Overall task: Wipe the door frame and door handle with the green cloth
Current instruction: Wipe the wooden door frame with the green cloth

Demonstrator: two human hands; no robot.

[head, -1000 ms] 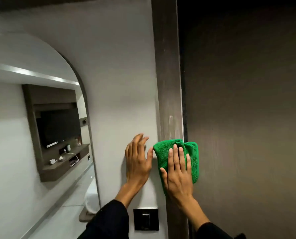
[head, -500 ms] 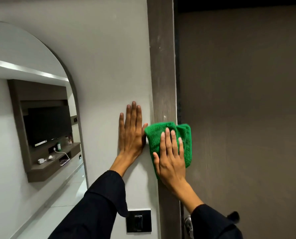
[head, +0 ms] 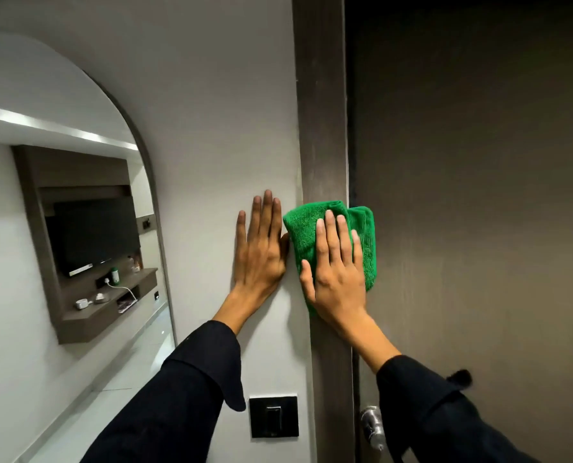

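Flat and unclenched, my left hand (head: 261, 248) grasps nothing; it rests spread on the pale wall (head: 211, 128) at centre frame, bracing me. Far left, an arched mirror (head: 61, 228) reflects a room with a dark screen. Low in the middle sits a black wall switch (head: 273, 417). Just right of my left hand, the grip of my right hand (head: 337, 272) is an open palm pressing the green cloth (head: 365, 242) flat against the dark door frame (head: 322, 111), fingers stretched over it, not curled around it. The cloth laps over the frame's right edge onto the brown door (head: 479, 195). I judge this the frame-wiping step. Next calls for steady pressure along the frame, then dropping to the metal door handle (head: 372, 426), lower right, partly hidden by my sleeve (head: 445, 412).
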